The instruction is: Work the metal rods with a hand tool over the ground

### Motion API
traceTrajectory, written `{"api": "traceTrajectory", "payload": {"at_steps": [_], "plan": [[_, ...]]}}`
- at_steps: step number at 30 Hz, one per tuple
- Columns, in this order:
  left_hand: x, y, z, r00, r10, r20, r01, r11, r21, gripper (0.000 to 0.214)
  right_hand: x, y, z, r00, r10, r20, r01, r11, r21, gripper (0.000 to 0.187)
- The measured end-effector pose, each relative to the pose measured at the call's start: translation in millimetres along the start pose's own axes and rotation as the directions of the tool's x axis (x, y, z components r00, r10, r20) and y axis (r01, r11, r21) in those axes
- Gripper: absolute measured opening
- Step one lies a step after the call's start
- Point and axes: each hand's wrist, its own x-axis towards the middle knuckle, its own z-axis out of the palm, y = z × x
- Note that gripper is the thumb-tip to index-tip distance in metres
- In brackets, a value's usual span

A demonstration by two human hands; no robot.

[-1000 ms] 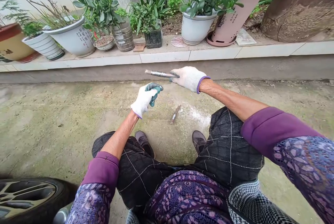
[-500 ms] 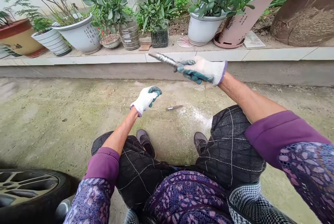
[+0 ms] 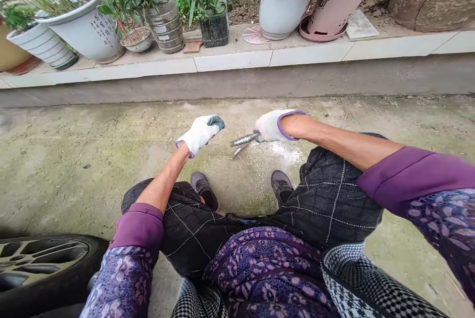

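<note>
My right hand (image 3: 272, 126), in a white knit glove with a purple cuff, is closed on a narrow grey rod with a silvery, wrapped-looking stretch (image 3: 245, 140). It hangs low over the concrete, pointing left. A second thin stick-like tool (image 3: 241, 150) crosses just below it, blurred and partly covered; whether it lies on the ground or touches the hand I cannot tell. To the left, my left hand (image 3: 202, 132) wears a matching glove with a dark green palm. Its fingers are curled in, and what they hold, if anything, is hidden.
White powder (image 3: 285, 155) is scattered on the concrete by my right shoe (image 3: 282, 185). A low tiled ledge (image 3: 233, 62) with several potted plants, including a white pot (image 3: 285, 11), runs across the front. A car wheel (image 3: 48, 268) stands at lower left.
My right hand has come down from ledge height to near the ground with the rod, turning its back upward. My left hand stays curled in about the same place. The view has tilted downward.
</note>
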Motion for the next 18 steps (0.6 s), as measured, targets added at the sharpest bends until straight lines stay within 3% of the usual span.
{"api": "traceTrajectory", "payload": {"at_steps": [4, 8, 12, 15, 18], "plan": [[-3, 1, 2.5, 0.999, -0.011, 0.03, 0.013, 0.997, -0.076, 0.024, 9, 12, -25, 0.983, 0.093, -0.158, -0.121, 0.976, -0.179, 0.036], [-4, 1, 6.0, 0.999, 0.0, 0.048, 0.011, 0.973, -0.231, 0.027, 5, 10, -49, 0.945, 0.072, -0.318, -0.113, 0.987, -0.111, 0.038], [-5, 5, 3.1, 0.997, 0.068, 0.03, -0.053, 0.929, -0.365, 0.031, 7, -2, -60, 0.896, 0.043, -0.442, -0.079, 0.995, -0.063, 0.042], [-7, 6, -3.5, 0.995, 0.098, -0.035, -0.104, 0.897, -0.43, 0.032, 12, -11, -67, 0.864, 0.026, -0.503, -0.016, 1.0, 0.025, 0.038], [-6, 0, -8.6, 0.995, 0.075, -0.064, -0.096, 0.886, -0.454, 0.032, 9, -18, -72, 0.882, 0.08, -0.464, 0.062, 0.957, 0.283, 0.031]]}}
